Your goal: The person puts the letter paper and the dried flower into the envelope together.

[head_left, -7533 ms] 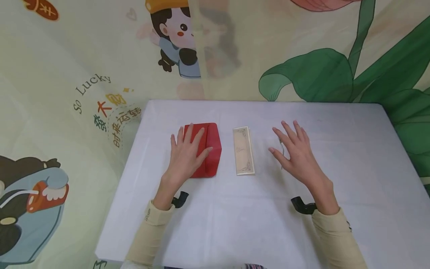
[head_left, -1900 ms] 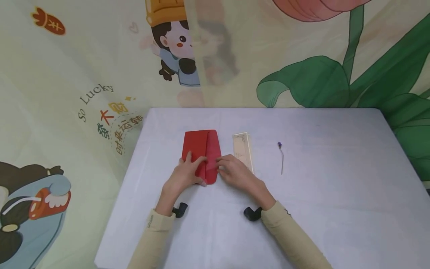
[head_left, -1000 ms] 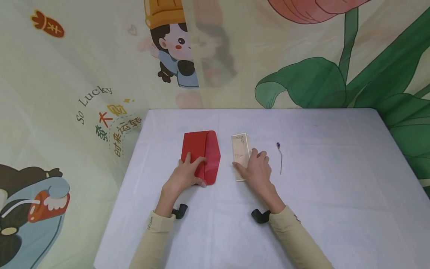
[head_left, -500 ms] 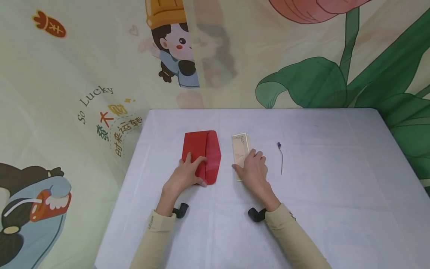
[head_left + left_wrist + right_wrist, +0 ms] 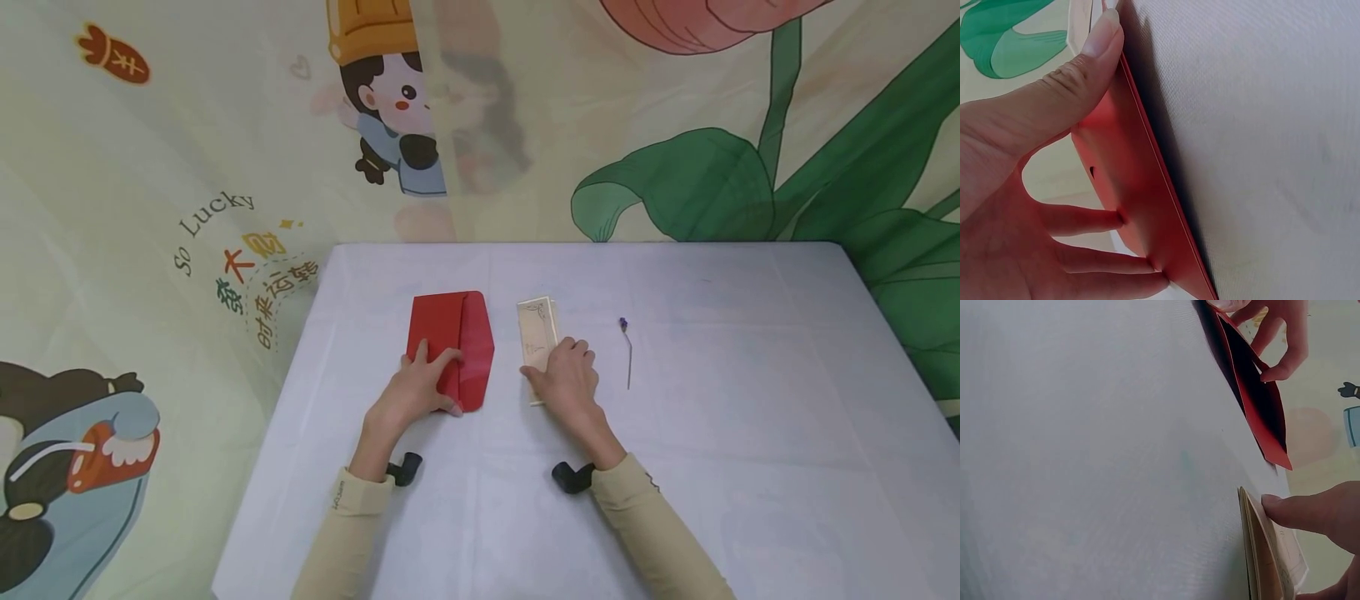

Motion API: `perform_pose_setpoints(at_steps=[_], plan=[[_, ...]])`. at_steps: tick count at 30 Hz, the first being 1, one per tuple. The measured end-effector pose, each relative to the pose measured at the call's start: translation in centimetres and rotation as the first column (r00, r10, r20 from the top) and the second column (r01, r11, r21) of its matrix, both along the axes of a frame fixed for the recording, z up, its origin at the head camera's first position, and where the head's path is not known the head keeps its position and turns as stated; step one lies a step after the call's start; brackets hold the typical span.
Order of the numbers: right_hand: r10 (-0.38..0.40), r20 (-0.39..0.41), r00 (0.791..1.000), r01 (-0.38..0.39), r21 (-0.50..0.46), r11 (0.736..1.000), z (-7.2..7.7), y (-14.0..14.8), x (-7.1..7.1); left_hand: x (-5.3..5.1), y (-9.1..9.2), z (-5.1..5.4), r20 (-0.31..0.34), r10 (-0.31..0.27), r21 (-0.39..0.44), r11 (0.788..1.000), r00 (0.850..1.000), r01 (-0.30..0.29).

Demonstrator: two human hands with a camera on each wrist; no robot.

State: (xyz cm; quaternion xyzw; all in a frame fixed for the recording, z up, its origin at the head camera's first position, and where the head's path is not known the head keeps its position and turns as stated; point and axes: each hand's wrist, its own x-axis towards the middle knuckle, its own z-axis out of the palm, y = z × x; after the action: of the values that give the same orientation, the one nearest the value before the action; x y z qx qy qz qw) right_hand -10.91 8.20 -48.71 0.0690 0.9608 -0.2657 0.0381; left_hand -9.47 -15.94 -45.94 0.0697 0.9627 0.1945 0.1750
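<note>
On the white table lies a red envelope point(image 5: 435, 321) with its flap spread to the right. My left hand point(image 5: 408, 390) rests on its near part, thumb at the near edge and fingertips on the paper; the right wrist view shows the mouth of the envelope point(image 5: 1254, 394) gaping. To the right is a folded cream card point(image 5: 536, 321). My right hand point(image 5: 570, 379) grips the card's lower part, thumb on the left side and fingers at the right edge. In the right wrist view the layers of the card point(image 5: 1266, 550) stand slightly apart.
A thin stem with a small purple head point(image 5: 628, 354) lies right of the card. The white table point(image 5: 750, 375) ends at a back edge against a printed cloth point(image 5: 525, 208). A black device sits at each wrist.
My right hand has moved from the envelope's flap to the card on the right. The left hand stays on the envelope. Over the last half second hardly anything has moved.
</note>
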Motion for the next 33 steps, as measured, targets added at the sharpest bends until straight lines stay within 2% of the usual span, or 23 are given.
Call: perform_pose_setpoints(at_steps=[5, 13, 20, 25, 33], plan=[[0.002, -0.019, 1.0, -0.001, 0.038, 0.999, 0.3, -0.6, -0.4, -0.1, 0.0, -0.1, -0.005, 0.011, -0.011, 1.0, 1.0, -0.011], [-0.003, 0.029, 1.0, 0.003, 0.02, 1.0, 0.5, -0.9, -0.9, 0.0, 0.0, -0.2, 0.01, 0.022, 0.001, 1.0, 1.0, -0.022], [-0.034, 0.023, 0.999, 0.036, -0.098, 0.995, 0.1, 0.5, -0.9, 0.0, 0.2, -0.2, 0.016, 0.02, 0.014, 1.0, 1.0, -0.02], [-0.05, 0.034, 0.998, 0.055, -0.148, 0.988, -0.1, 1.3, -1.0, 0.1, 0.2, -0.1, 0.026, 0.027, 0.009, 1.0, 0.999, -0.028], [-0.06, 0.073, 0.996, 0.079, -0.283, 0.956, 0.3, 2.3, -1.5, -0.1, 0.2, 0.0, 0.013, 0.017, 0.002, 1.0, 1.0, -0.017]])
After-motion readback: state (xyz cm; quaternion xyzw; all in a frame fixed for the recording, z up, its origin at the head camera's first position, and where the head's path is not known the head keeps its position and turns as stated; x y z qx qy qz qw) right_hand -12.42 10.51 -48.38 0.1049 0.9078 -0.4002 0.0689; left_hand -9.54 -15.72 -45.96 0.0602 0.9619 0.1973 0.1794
